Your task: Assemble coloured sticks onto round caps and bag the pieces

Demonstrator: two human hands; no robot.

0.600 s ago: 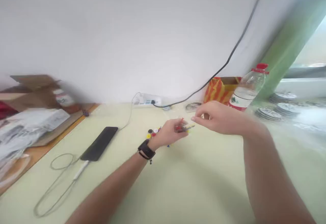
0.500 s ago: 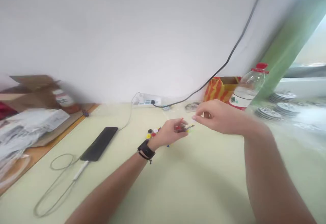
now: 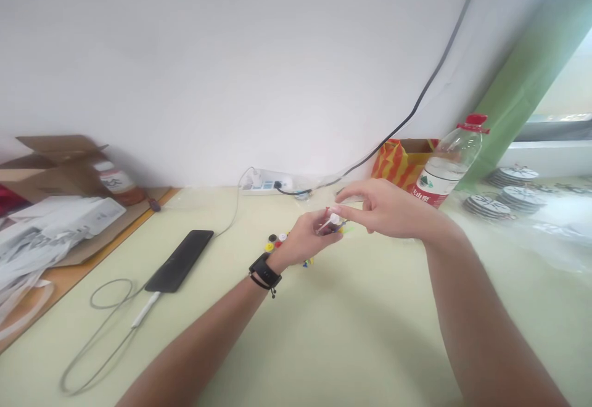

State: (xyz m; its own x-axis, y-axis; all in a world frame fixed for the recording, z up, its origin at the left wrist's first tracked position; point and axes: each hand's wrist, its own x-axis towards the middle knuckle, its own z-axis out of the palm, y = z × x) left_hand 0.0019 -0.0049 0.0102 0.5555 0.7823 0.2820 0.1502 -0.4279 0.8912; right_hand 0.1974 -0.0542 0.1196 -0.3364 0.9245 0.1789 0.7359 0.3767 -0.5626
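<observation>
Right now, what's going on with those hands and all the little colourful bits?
A person's left hand is curled around some small colourful pieces. The right hand is beside it, with its fingers right at a white round piece; I can't tell who has hold of that one. A few round pieces sit on the table by the left wrist, and a phone lies farther left.

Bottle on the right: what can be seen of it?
The bottle looks like clear plastic, with a red cap and red collar. Its label is white above, red below, with a green mark and pale characters. Apparently standing, it slants rightward in this view, overlapping the bag; contact is unclear. The right hand and wrist hide its base.
</observation>
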